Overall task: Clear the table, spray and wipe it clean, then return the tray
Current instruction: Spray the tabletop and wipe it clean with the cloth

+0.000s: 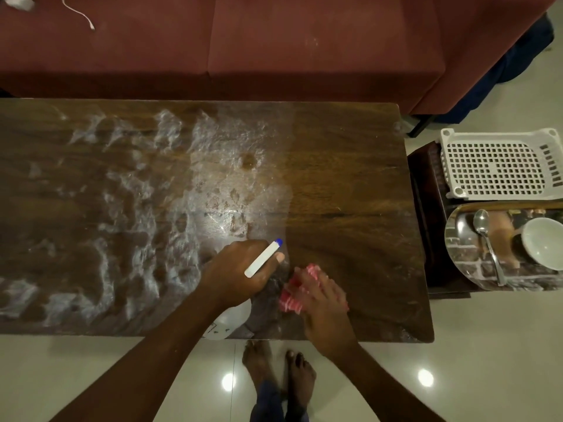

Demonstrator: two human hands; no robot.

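Observation:
The dark wooden table (350, 166) fills the middle of the view, its left half covered in white foamy spray streaks. My left hand (240, 272) grips a white spray bottle (263, 258) with a blue nozzle tip, held over the table's near edge; the bottle's body shows below my wrist. Just to the right, my right hand (323, 296) presses a red-and-white cloth (297, 289) flat on the tabletop. A shiny metal tray (466, 248) sits on a low stand at the right, holding a spoon (487, 242) and a white bowl (542, 242).
A white perforated plastic basket (499, 166) lies behind the tray on the stand. A maroon sofa (243, 41) runs along the table's far side, with a white cable on it. My bare feet (280, 367) stand on pale glossy floor tiles by the near edge.

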